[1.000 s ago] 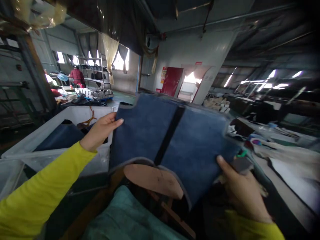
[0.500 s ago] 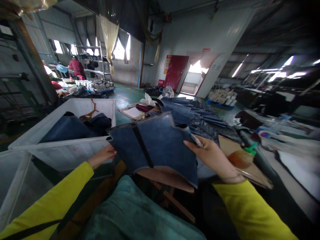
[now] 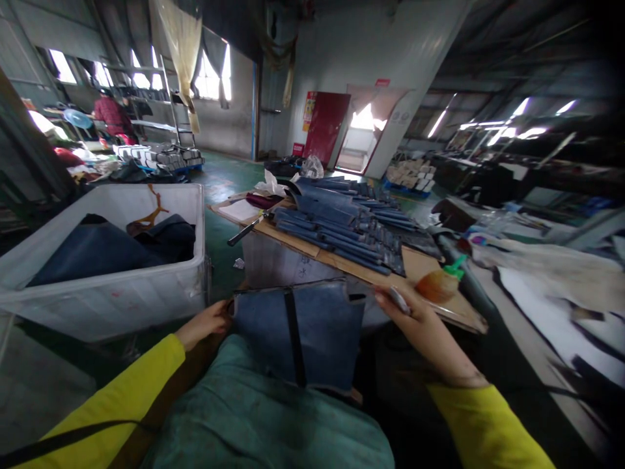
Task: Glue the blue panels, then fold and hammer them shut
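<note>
A blue leather-like piece (image 3: pixel 327 329) with a black strip down it lies over my green-covered lap. My left hand (image 3: pixel 211 324) is closed on its upper left edge. To the right of the piece, apart from it, my right hand (image 3: pixel 413 322) is closed around a small pale, shiny tool (image 3: pixel 399 300); its kind is unclear, as the fingers cover most of it. Just beyond that hand sits an orange-brown squeeze bottle (image 3: pixel 438 284) with a green tip.
Ahead, a cardboard-topped surface (image 3: pixel 312 251) bears stacked blue pieces (image 3: pixel 336 218) and a dark-handled hammer-like tool (image 3: pixel 247 230). To the left stands a white plastic bin (image 3: pixel 161 286) with blue material inside. Pale sheets (image 3: pixel 541 312) lie at right. A person in red (image 3: pixel 113 116) is far back left.
The blue piece has come down onto my lap. My right hand has let go of its right edge and keeps the small tool; my left hand still grips the left edge. The view has shifted.
</note>
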